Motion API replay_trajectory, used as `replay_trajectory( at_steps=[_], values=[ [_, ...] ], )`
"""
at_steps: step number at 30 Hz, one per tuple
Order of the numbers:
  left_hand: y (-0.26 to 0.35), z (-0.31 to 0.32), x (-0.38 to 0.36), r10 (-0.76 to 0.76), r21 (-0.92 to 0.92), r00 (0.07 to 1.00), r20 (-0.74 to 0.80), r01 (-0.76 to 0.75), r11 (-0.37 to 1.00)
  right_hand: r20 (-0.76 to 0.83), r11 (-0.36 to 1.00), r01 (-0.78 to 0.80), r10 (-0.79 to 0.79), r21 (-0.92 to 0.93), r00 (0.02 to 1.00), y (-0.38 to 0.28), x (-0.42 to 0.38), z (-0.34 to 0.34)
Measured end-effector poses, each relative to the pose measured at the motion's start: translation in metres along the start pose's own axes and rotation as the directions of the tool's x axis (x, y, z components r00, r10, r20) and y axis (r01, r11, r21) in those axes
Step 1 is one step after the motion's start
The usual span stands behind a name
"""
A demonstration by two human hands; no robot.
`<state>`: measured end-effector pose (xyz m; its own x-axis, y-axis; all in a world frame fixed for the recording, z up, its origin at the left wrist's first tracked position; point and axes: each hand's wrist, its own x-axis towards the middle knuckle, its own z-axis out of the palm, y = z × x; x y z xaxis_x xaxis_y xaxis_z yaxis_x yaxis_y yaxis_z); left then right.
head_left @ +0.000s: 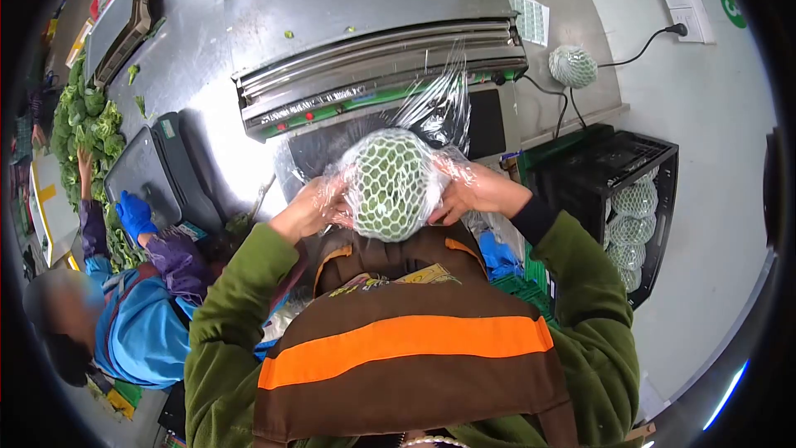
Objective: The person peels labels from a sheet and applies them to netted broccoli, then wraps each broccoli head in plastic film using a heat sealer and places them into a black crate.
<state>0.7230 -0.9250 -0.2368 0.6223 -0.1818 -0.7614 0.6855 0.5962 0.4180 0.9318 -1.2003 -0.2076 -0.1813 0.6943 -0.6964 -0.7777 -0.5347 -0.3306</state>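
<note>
Between my two hands is a round green fruit in a white foam net, which looks like a melon; clear film lies over it. My left hand grips its left side, with the fingertips partly hidden under film and fruit. On the other side, my right hand has its fingers curled against the fruit and the film. A sheet of clear film stretches from the fruit up to the film wrapping machine, which stands just beyond my hands.
Another net-covered fruit sits right of the machine, near a power cord. A black crate at right holds several more. Leftward are broccoli heads, a dark scale-like device and a co-worker with a blue glove.
</note>
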Motion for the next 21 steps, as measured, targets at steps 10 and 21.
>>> replay_trajectory(
  at_steps=[10,21],
  values=[
    [-0.030,0.068,-0.032,0.670,0.504,0.572,-0.473,-0.448,0.738,-0.504,0.603,0.201,-0.773,-0.772,0.385,0.037,-0.018,0.056],
    [-0.086,0.033,-0.014,0.113,-0.168,0.742,-0.661,-0.293,0.941,-0.601,0.708,0.024,-0.617,-0.706,0.509,0.096,-0.007,-0.035]
  ],
)
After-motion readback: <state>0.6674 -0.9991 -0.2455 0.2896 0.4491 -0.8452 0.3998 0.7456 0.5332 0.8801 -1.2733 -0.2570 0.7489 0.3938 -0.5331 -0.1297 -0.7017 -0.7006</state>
